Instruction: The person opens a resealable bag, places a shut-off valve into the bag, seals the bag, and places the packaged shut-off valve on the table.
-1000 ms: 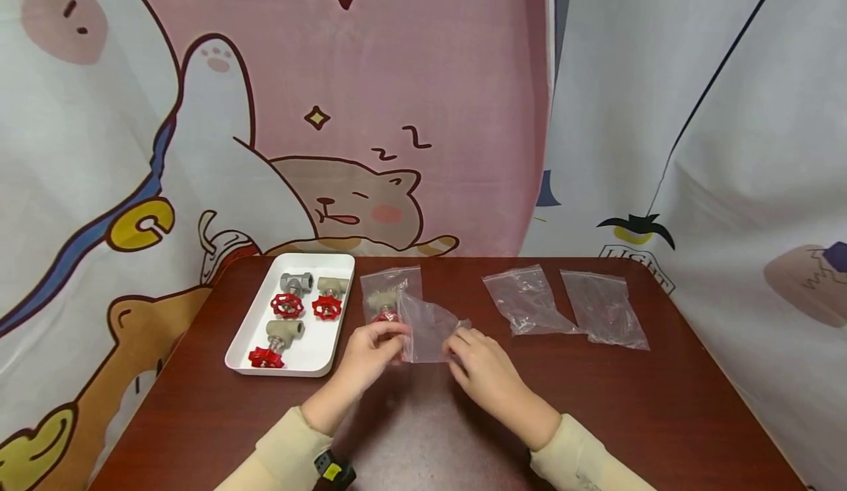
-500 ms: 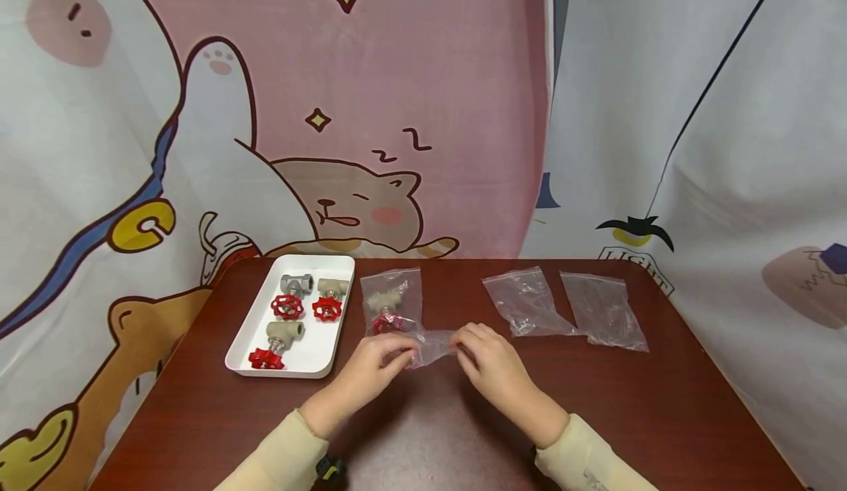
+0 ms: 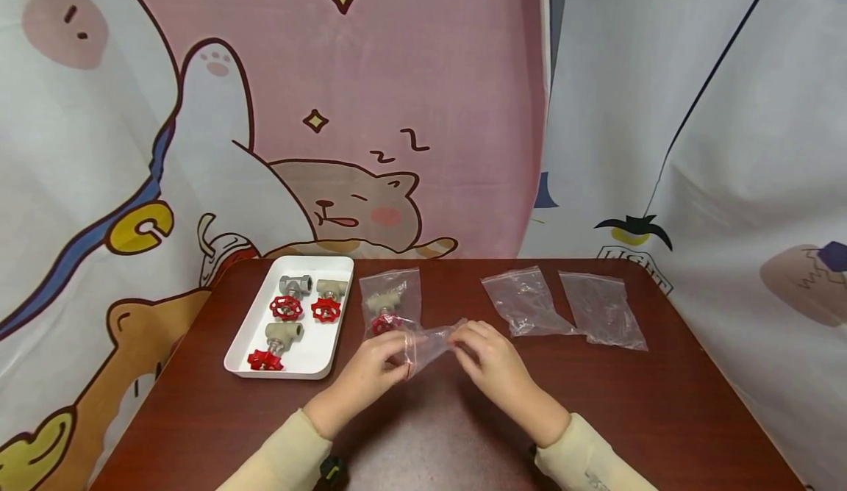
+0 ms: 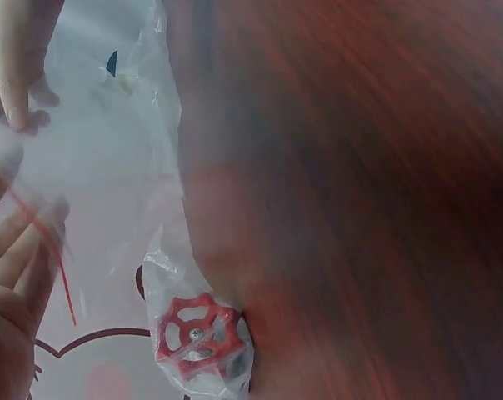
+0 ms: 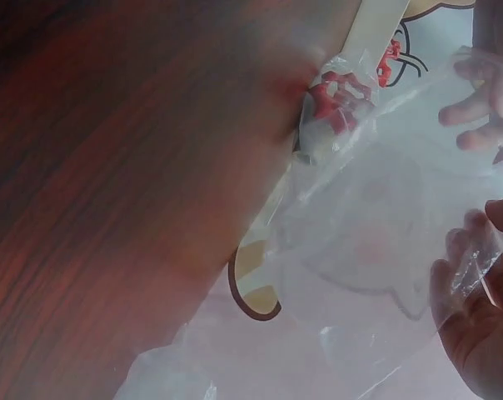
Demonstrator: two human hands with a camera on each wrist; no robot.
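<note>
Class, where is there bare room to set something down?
Bare table lies between the bagged valve and two loose bags, and in front of those bags. Crowded: between tray and bagged valve, and around the left hand.

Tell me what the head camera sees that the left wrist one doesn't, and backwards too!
Only the head view shows the white rectangular tray and its three red-wheeled valves. Only the left wrist view shows the silvery screw in the middle of the bagged valve's red wheel. Both show that wheel, the clear plastic bag held by left hand and right hand, and the dark brown table.
</note>
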